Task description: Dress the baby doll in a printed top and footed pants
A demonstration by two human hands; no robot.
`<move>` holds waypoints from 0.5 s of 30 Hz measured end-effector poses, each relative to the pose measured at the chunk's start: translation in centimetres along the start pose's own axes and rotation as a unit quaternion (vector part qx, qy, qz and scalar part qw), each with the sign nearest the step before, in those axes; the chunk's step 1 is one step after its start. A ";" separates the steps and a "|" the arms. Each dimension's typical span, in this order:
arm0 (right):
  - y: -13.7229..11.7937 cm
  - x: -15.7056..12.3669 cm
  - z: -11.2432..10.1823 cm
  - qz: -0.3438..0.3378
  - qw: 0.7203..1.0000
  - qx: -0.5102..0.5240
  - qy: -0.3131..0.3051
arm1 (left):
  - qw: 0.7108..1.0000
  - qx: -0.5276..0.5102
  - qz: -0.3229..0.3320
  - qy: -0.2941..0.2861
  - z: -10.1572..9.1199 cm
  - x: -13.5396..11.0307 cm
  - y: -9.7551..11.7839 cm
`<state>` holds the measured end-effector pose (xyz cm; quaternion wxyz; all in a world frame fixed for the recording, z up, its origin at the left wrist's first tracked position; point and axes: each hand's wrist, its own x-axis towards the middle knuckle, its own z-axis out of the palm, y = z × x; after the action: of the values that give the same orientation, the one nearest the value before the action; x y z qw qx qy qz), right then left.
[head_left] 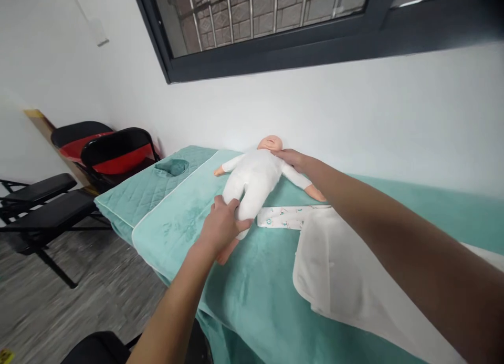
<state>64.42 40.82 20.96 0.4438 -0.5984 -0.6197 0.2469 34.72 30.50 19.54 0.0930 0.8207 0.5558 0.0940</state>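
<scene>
A baby doll point(255, 177) in a white suit lies on its back on a teal blanket point(252, 280) that covers a padded table. My left hand point(222, 225) is closed around the doll's lower legs, with one bare foot showing under the wrist. My right hand point(289, 156) reaches across to the doll's neck and shoulder, its fingers lying flat under the head. A white cloth point(338, 269) with a printed strip point(281, 217) along its edge lies beside the doll, under my right forearm.
The table stands against a white wall below a dark-framed window point(275, 33). Its quilted end has a face hole point(172, 167). Folding chairs with red seats point(114, 154) and a black bench point(39, 201) stand on the grey floor to the left.
</scene>
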 end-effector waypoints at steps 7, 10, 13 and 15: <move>-2.6 -7.4 -10.3 0.152 0.977 0.113 -0.094 | 0.999 -0.027 0.033 0.007 -1.0 -7.0 9.7; -2.6 -12.5 -13.2 0.185 0.975 0.102 -0.074 | 0.997 -0.055 0.018 -0.045 0.0 -11.1 14.2; -2.0 -17.9 -15.0 0.201 0.973 0.090 -0.064 | 0.992 -0.097 0.019 -0.081 2.0 -15.1 17.5; -1.5 -21.2 -15.6 0.209 0.971 0.097 -0.068 | 0.989 -0.113 0.024 -0.089 3.5 -17.5 19.1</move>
<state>74.53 16.70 24.38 0.3950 -0.6504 -0.4828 0.4333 46.36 7.11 20.15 0.2322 0.8232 0.5110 0.0855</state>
